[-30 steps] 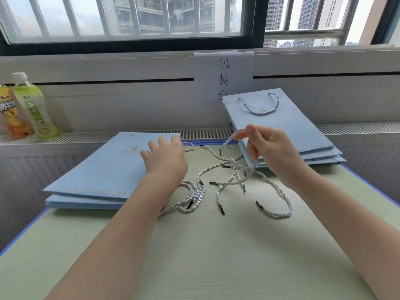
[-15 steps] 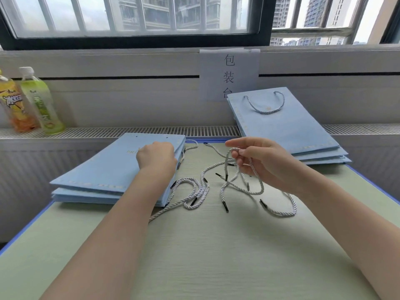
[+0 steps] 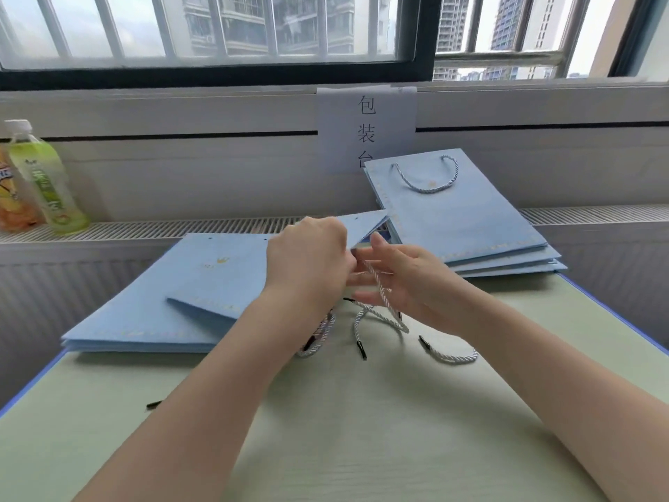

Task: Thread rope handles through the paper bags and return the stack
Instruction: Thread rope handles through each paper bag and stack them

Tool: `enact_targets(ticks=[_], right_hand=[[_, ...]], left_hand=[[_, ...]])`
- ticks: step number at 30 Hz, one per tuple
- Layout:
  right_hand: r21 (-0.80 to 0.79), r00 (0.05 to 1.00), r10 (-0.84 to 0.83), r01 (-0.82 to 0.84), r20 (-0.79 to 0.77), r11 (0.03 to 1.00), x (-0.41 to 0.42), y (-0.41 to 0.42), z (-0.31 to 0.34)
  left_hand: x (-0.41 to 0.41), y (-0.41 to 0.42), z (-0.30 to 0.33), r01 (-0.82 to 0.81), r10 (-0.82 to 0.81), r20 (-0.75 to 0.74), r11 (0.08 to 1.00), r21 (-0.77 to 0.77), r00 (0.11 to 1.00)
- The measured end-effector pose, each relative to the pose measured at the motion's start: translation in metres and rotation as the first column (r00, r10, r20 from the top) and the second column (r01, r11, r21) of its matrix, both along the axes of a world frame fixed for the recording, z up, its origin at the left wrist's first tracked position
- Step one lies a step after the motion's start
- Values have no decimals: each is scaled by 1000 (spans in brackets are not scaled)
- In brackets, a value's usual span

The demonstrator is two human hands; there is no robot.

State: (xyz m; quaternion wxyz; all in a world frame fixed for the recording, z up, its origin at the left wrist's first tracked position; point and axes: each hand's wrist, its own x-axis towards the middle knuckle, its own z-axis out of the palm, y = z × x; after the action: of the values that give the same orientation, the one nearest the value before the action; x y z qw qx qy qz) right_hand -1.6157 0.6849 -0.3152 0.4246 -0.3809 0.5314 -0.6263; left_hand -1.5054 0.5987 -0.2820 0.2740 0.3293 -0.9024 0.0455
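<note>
From the head view, the task looks early to midway: a finished stack [image 3: 467,226] with a rope handle [image 3: 427,179] lies at the far right of the desk [image 3: 362,429], while a thicker stack of unthreaded bags [image 3: 144,313] waits at left. The left hand [image 3: 307,262] grips the top bag [image 3: 224,280], lifting it by its upper edge. The right hand [image 3: 405,284], fingers fairly straight and loosely spread, has one rope [image 3: 380,302] draped through them; whether it pinches the end I cannot tell. Spare ropes [image 3: 449,353] lie between the stacks.
</note>
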Motion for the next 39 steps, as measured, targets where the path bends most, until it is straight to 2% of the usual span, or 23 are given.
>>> enact_targets(ticks=[2,4,7,9,11,13,14,16,17,18,22,25,28,29,30,33,34,36,39], right_hand=[[-21,999,-13,14,29,1000,0,1,1],[-1,997,-70,70,16,998,-1,1,-1],[67,973,-208,214,-96,974,-5,2,4],[69,936,-308,323,-171,944,-9,5,13],[22,850,-430,458,-305,889,-17,10,23],[-18,724,-507,566,-468,824,-29,16,27],[-15,662,-501,595,-558,804,-36,19,28],[11,566,-410,596,-715,803,-45,22,27],[21,534,-365,585,-763,811,-48,22,25],[25,508,-337,579,-793,815,-49,23,24],[-41,336,-306,612,-891,790,-57,24,19],[-84,266,-345,670,-900,737,-63,25,19],[-250,97,-460,732,-883,634,-64,27,20],[-314,83,-522,715,-849,624,-64,28,21],[-355,139,-591,683,-794,638,-63,28,24],[-354,495,-641,556,-586,752,-53,26,32],[-338,579,-614,519,-537,785,-48,26,34],[-293,699,-533,446,-476,846,-37,24,34],[-234,790,-402,328,-464,915,-26,23,33]], left_hand=[[-4,6,-7,82,-81,39,996,-21,996],[-5,3,-11,196,-196,25,980,29,980],[-3,-9,-10,352,-308,-202,906,234,930],[-3,-20,-11,288,-195,-327,920,266,925],[-2,-37,-16,105,-13,-324,958,268,946],[2,-52,-19,-31,147,-292,929,368,945],[2,-59,-21,-12,183,-321,883,470,929],[2,-70,-25,183,202,-449,715,675,870],[2,-73,-27,286,222,-517,626,726,827],[3,-74,-29,337,240,-552,581,740,798],[6,-75,-33,372,236,-601,599,709,764],[4,-73,-30,476,170,-669,578,663,724],[-1,-65,-27,535,88,-670,530,658,737],[-2,-61,-27,525,74,-647,519,675,759],[-4,-57,-28,507,62,-614,502,700,787],[-11,-49,-33,427,25,-494,465,776,869],[-12,-47,-35,376,-2,-438,517,769,899],[-16,-46,-38,269,-70,-306,687,675,949],[-18,-42,-44,172,-108,-166,878,447,980]])
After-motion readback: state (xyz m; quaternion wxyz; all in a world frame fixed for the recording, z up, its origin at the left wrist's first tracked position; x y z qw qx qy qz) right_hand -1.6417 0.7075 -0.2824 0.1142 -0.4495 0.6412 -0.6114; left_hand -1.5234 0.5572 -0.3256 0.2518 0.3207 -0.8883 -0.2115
